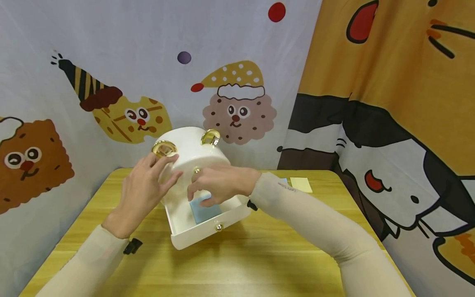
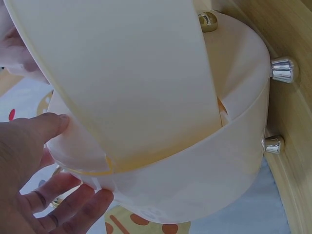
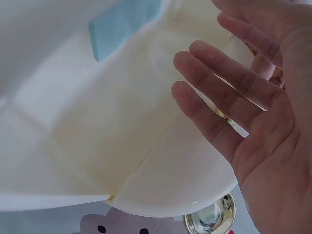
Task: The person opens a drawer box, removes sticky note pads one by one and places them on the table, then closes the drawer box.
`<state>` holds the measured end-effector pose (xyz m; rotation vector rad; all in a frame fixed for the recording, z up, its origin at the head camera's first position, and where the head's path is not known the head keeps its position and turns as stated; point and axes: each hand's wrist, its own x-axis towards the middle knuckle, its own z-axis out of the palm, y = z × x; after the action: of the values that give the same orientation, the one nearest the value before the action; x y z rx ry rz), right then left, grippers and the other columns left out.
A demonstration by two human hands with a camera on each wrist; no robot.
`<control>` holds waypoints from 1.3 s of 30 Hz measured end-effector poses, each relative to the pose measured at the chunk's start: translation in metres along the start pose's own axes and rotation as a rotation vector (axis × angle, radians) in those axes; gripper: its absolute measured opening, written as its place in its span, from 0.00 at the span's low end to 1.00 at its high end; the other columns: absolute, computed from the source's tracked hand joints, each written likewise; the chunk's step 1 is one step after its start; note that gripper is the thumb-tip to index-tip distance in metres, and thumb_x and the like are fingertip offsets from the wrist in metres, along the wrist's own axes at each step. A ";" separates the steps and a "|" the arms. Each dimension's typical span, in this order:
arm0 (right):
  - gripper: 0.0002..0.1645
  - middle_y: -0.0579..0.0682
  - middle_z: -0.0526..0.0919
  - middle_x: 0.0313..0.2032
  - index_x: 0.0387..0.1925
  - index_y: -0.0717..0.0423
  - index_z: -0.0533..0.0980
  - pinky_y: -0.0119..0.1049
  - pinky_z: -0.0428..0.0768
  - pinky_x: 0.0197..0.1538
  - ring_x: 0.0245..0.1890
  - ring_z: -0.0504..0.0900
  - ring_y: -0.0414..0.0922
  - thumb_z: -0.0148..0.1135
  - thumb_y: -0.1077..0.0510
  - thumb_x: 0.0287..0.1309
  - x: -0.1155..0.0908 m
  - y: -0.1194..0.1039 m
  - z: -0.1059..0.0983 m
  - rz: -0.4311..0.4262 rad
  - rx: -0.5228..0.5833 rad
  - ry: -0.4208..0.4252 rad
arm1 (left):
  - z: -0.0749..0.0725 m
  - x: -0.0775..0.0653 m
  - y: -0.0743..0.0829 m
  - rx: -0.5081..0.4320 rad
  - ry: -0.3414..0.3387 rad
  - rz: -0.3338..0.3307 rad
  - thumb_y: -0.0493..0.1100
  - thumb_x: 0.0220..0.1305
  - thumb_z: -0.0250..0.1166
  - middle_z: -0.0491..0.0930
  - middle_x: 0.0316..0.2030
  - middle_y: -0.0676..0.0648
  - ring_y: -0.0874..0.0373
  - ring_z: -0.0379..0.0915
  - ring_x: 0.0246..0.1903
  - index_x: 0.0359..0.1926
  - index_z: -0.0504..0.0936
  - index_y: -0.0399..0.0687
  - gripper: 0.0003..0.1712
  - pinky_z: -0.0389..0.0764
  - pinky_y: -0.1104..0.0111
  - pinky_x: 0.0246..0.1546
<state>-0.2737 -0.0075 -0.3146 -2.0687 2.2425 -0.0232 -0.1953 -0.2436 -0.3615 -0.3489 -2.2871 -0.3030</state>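
A white, round-bodied box [image 1: 188, 144] stands on the table with its lower drawer [image 1: 202, 238] pulled out. Inside the drawer lies a light blue square pad [image 1: 200, 213], which also appears in the right wrist view as a blue block [image 3: 124, 29]. My left hand [image 1: 142, 187] is at the box's left edge, thumb toward the front face and fingertips along the side, spread rather than gripping. Over the drawer hovers my right hand [image 1: 217, 183], its fingers loosely bent above the blue pad. The right wrist view shows that palm [image 3: 268, 141] holding nothing.
Two gold ear-shaped pieces [image 1: 210, 137] top the box, and a gold knob [image 1: 219, 227] sits on the drawer front. Pale yellow paper [image 1: 301, 185] lies on the wooden table [image 1: 259, 264] behind my right forearm. A printed cloth [image 1: 148, 37] hangs behind the table.
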 end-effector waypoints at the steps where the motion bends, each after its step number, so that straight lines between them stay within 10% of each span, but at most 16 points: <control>1: 0.17 0.40 0.88 0.48 0.55 0.41 0.86 0.30 0.80 0.52 0.48 0.85 0.39 0.74 0.49 0.65 0.001 0.000 0.000 0.002 0.006 -0.016 | 0.000 0.000 0.000 0.001 -0.001 -0.001 0.53 0.61 0.81 0.70 0.30 0.50 0.56 0.60 0.25 0.60 0.88 0.59 0.26 0.61 0.69 0.16; 39: 0.37 0.40 0.84 0.62 0.66 0.31 0.79 0.37 0.81 0.63 0.57 0.83 0.41 0.82 0.41 0.55 0.037 -0.009 0.009 0.050 -0.197 -0.407 | -0.002 0.000 -0.002 -0.002 -0.039 -0.011 0.55 0.62 0.80 0.69 0.31 0.52 0.57 0.59 0.25 0.61 0.88 0.58 0.27 0.60 0.69 0.16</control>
<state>-0.2669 -0.0450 -0.3253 -1.8862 2.1070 0.5879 -0.1942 -0.2457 -0.3607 -0.3462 -2.3276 -0.3066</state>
